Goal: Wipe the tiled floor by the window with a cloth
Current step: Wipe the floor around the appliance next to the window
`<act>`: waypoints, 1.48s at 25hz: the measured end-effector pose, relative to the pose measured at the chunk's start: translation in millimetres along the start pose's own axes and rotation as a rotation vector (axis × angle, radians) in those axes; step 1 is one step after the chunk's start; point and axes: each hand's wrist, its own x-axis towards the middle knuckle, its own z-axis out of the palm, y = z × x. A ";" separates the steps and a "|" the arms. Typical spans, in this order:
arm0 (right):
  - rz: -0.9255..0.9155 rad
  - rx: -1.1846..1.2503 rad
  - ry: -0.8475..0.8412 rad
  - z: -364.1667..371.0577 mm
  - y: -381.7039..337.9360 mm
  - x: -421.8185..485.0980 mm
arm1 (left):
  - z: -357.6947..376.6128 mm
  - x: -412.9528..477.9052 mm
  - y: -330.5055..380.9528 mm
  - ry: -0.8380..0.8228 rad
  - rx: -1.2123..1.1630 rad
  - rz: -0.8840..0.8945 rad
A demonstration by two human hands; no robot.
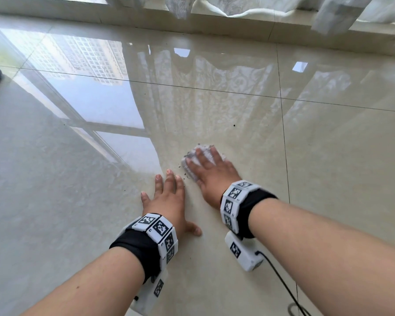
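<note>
Head view: right hand (211, 173) flat on cloth (205, 151), left hand (167, 199) flat on floor (328, 156), curtain (237, 5) beyond.

Your cloth (192, 152): white to pale grey, mottled with dark grey flecks at its far and left edges. Floor (328, 156) around the cloth: glossy cream-beige tiles with faint marbling and thin dark grout lines. Left of the cloth it mirrors pale blue and a white grid. Dark crumbs (185, 172) dot the tile at the cloth's left edge. Curtain (237, 5) beyond the cloth: white, pale floral lace. Your left wristband (155, 236) and right wristband (235, 201), nearer you than the cloth: black straps, white blocks, black-and-white square codes. Cable (281, 279): black.
</note>
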 end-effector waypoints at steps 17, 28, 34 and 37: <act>0.458 0.125 -0.025 35.9 73.1 -2.9 | -6.9 33.5 -8.0 0.030 0.002 0.003; 0.283 0.141 -0.041 45.1 15.6 -6.6 | 3.2 33.4 -18.9 0.055 0.011 0.008; 0.026 0.156 -0.060 68.5 -39.1 -15.6 | -0.7 39.4 -51.2 0.057 0.066 -0.007; -0.028 0.128 -0.065 79.7 -46.3 -18.3 | 1.0 42.6 -57.3 0.032 0.080 -0.001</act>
